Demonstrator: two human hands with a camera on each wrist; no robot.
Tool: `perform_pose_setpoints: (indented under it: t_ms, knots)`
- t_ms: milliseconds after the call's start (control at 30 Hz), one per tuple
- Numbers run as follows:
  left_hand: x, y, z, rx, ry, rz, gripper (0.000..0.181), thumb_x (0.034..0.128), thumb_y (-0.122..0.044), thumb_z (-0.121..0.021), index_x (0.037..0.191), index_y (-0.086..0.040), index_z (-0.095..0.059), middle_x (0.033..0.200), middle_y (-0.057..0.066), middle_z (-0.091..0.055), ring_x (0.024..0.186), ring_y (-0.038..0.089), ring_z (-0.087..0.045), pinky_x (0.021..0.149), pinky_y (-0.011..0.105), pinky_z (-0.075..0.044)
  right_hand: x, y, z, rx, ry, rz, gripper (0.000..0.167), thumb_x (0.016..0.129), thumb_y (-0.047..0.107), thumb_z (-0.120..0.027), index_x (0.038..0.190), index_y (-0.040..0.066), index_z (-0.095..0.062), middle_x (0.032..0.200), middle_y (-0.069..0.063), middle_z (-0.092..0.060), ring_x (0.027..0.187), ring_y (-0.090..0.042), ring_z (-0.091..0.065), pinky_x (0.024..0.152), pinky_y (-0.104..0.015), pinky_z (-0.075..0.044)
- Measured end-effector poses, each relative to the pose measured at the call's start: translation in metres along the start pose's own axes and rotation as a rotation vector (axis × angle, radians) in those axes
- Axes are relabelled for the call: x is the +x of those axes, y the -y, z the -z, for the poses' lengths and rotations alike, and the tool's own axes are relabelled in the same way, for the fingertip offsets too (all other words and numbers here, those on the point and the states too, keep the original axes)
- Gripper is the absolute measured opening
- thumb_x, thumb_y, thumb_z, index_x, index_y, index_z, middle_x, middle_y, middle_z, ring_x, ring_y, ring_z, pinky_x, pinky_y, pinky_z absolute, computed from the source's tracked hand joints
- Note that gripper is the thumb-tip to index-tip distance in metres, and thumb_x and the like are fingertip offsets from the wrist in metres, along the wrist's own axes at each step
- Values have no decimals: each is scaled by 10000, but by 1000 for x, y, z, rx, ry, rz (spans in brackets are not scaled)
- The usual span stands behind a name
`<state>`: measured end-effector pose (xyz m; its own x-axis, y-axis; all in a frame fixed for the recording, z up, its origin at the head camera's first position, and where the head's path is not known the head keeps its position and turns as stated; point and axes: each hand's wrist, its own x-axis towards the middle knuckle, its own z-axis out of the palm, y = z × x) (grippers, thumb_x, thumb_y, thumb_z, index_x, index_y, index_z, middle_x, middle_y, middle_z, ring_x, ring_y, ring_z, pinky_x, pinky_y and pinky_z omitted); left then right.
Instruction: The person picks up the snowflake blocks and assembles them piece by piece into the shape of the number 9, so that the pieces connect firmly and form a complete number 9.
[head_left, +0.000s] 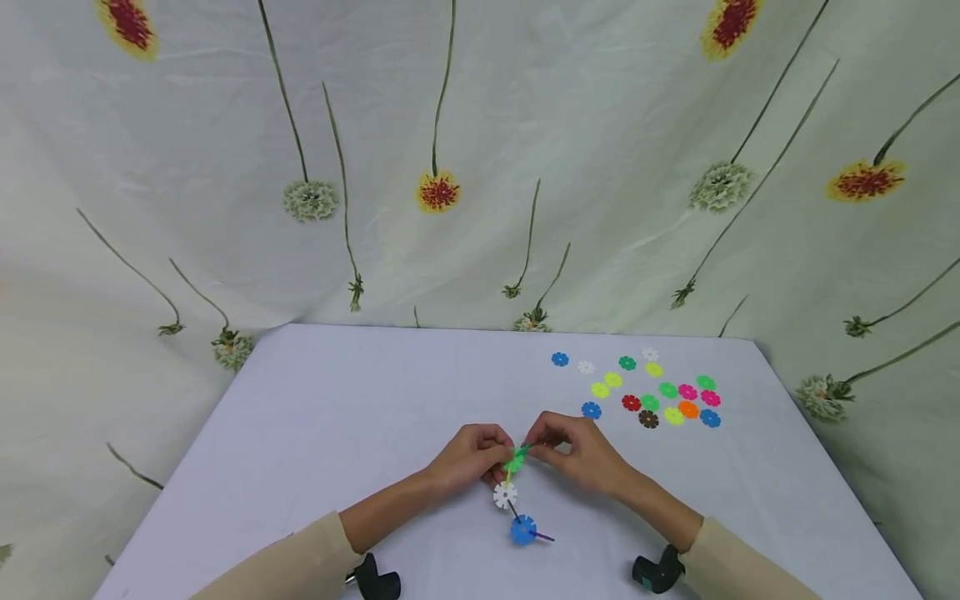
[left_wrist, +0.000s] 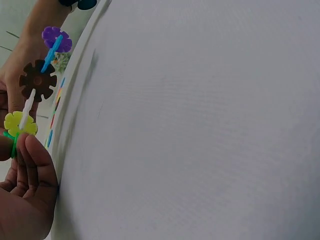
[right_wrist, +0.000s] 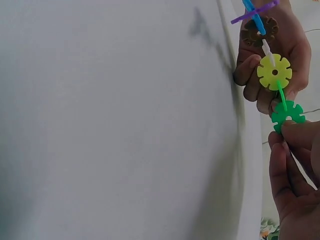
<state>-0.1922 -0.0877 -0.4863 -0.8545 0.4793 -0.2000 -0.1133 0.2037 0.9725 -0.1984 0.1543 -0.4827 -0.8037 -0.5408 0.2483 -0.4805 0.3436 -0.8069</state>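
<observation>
A chain of slotted flower-shaped discs hangs between the hands. In the head view, the left hand (head_left: 468, 458) pinches its upper end by a green disc (head_left: 515, 462), and the right hand (head_left: 581, 452) pinches a green piece there. Below are a white disc (head_left: 506, 495) and a blue disc (head_left: 522, 530), with a purple one (head_left: 544, 537) edge-on at the end. The right wrist view shows the right thumb and fingers on a green disc (right_wrist: 287, 116), near a yellow disc (right_wrist: 274, 73). A brown disc (left_wrist: 38, 80) shows in the left wrist view.
Loose discs of several colours, among them a red disc (head_left: 632, 403) and an orange disc (head_left: 688, 409), lie flat at the back right of the white table (head_left: 360, 392). A flower-printed cloth (head_left: 480, 108) hangs behind. Black straps or mounts sit by both wrists.
</observation>
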Motion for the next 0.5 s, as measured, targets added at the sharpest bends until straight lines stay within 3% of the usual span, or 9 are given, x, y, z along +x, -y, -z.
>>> perform_pose_setpoints:
  t_ms: [267, 500]
  knots:
    - [0, -3, -1, 1, 18, -1, 183, 1016, -126, -634, 1088, 42, -646, 752, -13, -640, 653, 81, -619, 653, 208, -565, -3, 2, 5, -5, -28, -62, 154, 983, 103, -776, 1122, 157, -738, 1086, -5, -800, 971, -135, -769, 903, -274, -626]
    - [0, -1, -1, 3, 7, -10, 179, 1022, -125, -616, 1087, 39, -645, 760, -20, -628, 651, 80, -612, 651, 199, -563, -6, -13, 20, -233, -129, -167, 279, 962, 159, -806, 1225, 145, -715, 1169, 3, -747, 1045, -152, -662, 893, -266, -593]
